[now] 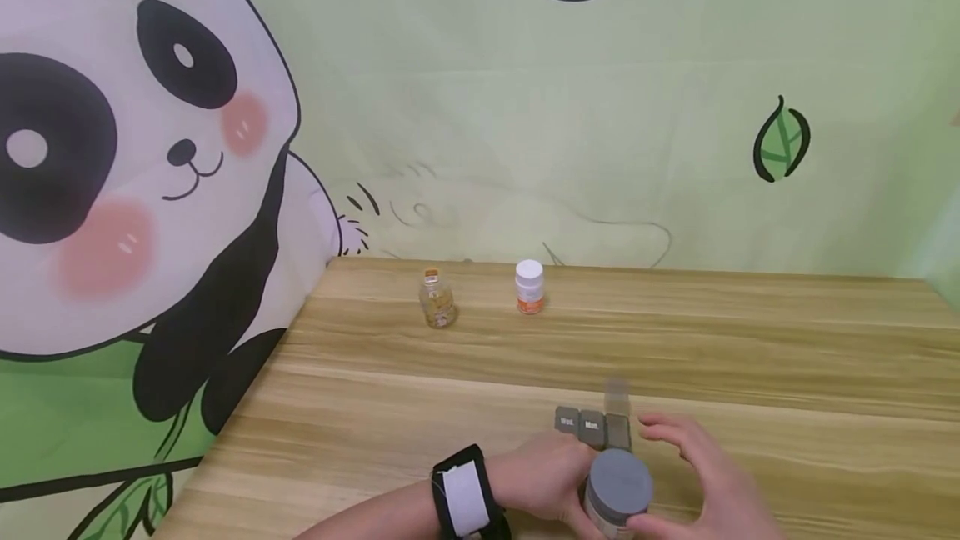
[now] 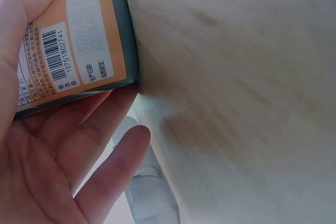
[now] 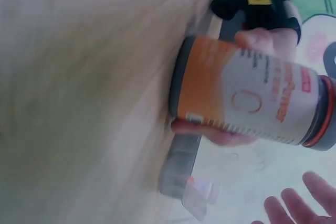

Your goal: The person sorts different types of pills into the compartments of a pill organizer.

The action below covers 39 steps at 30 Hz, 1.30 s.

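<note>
My left hand point(image 1: 543, 473) grips a pill bottle point(image 3: 252, 90) with an orange and white label, holding it upright close to the tabletop. Its grey cap point(image 1: 619, 482) is on, and a thin red ring shows beneath it in the right wrist view. My right hand point(image 1: 712, 482) is beside the bottle with fingers spread, the thumb overlapping the cap's edge in the head view. Just beyond the bottle lies a grey weekly pill organizer point(image 1: 592, 429) with "Wed." and "Mon." on its lids. One clear lid point(image 1: 617, 397) at its right end stands raised; my left hand hides part of the organizer.
Toward the back of the wooden table point(image 1: 750, 340) stand a clear bottle point(image 1: 437, 302) of amber contents and a white bottle point(image 1: 529, 286) with an orange band. Behind the table hangs a green cloth point(image 1: 465, 107) printed with a panda and leaves.
</note>
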{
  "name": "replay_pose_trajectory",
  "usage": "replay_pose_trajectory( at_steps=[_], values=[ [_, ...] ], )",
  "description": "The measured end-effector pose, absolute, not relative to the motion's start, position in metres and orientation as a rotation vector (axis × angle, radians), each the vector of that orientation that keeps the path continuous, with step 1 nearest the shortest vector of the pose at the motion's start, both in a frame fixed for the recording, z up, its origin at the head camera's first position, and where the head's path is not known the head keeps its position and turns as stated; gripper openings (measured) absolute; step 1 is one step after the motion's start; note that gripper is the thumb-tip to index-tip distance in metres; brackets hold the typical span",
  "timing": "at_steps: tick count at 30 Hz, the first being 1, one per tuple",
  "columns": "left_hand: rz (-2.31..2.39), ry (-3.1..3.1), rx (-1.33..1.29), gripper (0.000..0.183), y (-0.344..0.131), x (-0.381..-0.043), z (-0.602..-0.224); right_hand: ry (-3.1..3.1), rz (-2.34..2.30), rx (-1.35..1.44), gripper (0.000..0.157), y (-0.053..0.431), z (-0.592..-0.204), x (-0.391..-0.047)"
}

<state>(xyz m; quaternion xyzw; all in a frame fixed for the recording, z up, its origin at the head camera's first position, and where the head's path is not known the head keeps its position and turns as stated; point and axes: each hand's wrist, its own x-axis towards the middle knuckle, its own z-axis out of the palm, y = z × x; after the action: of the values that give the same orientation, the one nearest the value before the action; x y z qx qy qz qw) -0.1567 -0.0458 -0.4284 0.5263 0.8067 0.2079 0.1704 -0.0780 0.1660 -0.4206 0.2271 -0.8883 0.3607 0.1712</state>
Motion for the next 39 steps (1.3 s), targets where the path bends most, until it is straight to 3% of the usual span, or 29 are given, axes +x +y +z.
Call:
replay_pose_trajectory(
  at_steps=[5, 15, 20, 30, 39],
  values=[
    [0.598, 2.287, 1.483, 0.044, -0.047, -0.157, -0.428, -2.432, 1.190, 0.766, 0.060, 0.168, -0.427, -0.075],
    [0.589, 2.317, 1.507, 0.046, -0.047, -0.158, -0.429, -2.388, 1.328, 0.922, 0.070, 0.158, -0.437, -0.078],
    [0.586, 2.319, 1.517, 0.037, -0.047, -0.157, -0.431, -2.326, 1.367, 1.035, 0.073, 0.150, -0.442, -0.085],
    [0.562, 2.343, 1.535, 0.027, -0.048, -0.154, -0.430, -2.353, 1.383, 0.954, 0.053, 0.137, -0.434, -0.089],
    [0.574, 2.357, 1.512, 0.031, -0.047, -0.154, -0.428, -2.315, 1.223, 1.137, 0.054, 0.146, -0.428, -0.103]
  ],
)
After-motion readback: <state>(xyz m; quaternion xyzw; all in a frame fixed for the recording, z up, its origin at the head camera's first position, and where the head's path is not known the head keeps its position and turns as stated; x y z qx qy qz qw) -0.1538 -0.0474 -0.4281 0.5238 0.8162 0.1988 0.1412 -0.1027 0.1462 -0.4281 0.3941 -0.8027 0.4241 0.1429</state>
